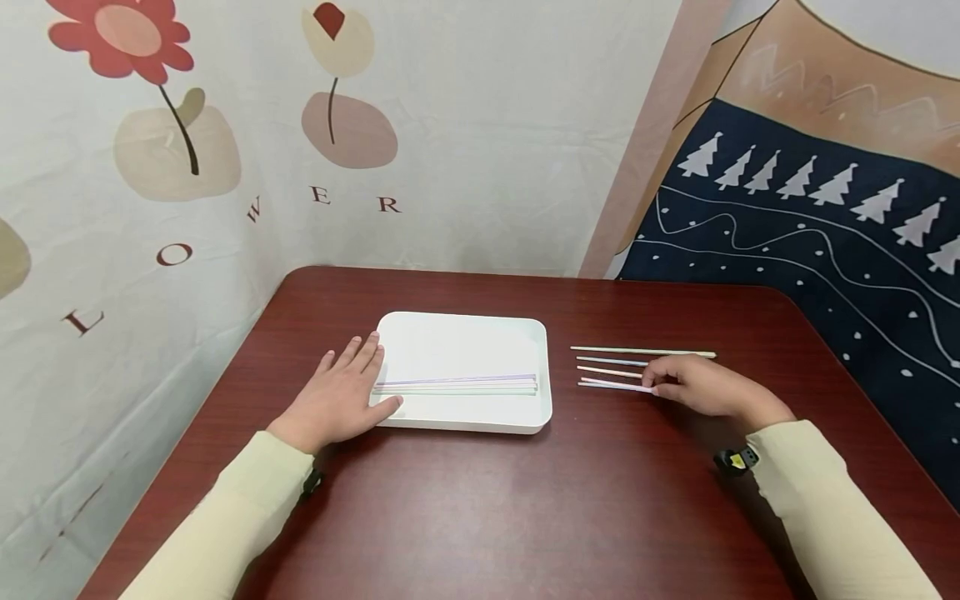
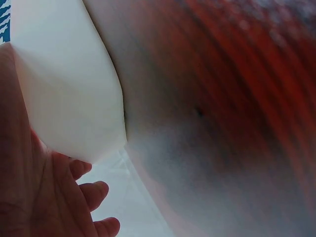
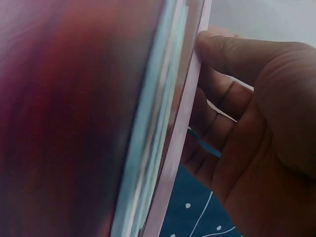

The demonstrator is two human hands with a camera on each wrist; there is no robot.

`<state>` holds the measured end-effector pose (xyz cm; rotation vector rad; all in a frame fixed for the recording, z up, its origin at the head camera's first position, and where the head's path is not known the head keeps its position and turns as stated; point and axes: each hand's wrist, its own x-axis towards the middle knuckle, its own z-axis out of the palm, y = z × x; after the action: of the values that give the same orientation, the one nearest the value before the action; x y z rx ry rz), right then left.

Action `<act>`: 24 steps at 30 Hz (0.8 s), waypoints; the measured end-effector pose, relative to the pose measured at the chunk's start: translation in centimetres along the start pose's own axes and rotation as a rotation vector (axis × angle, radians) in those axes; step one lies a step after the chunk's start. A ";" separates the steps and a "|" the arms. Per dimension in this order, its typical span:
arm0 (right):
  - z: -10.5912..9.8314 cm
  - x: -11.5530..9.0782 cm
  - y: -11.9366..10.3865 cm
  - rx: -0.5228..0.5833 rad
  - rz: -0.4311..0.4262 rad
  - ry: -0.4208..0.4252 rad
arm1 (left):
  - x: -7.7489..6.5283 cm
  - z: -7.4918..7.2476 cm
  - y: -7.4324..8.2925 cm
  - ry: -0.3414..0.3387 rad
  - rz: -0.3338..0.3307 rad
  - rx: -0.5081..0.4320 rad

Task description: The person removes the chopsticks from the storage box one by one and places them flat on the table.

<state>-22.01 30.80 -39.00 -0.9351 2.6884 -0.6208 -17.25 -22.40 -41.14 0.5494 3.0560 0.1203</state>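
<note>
My right hand (image 1: 701, 385) pinches a pink chopstick (image 1: 611, 383) between thumb and fingers, over the tabletop right of the tray. The right wrist view shows this pink chopstick (image 3: 174, 148) close up at the thumb tip, with blue and pale chopsticks (image 3: 148, 133) beside it. Around that hand lie more pastel chopsticks, among them a yellow-green one (image 1: 637, 351) at the back. My left hand (image 1: 337, 400), fingers spread, rests on the left edge of a white tray (image 1: 465, 342). Several purple, pink and green chopsticks (image 1: 457, 386) lie side by side in this tray.
The brown wooden table (image 1: 480, 517) has rounded far corners. Behind it hangs a white cloth (image 1: 487, 150) with flowers and letters. A dark blue cloth (image 1: 757, 221) with white trees hangs at the right.
</note>
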 end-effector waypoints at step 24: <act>1.4 0.0 0.2 -0.091 -0.023 -0.010 | 0.0 0.0 -0.1 -0.001 -0.002 0.003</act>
<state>-21.61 30.48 -40.29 -0.9901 2.7207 -0.5008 -17.24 -22.53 -41.17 0.5471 3.0565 0.1163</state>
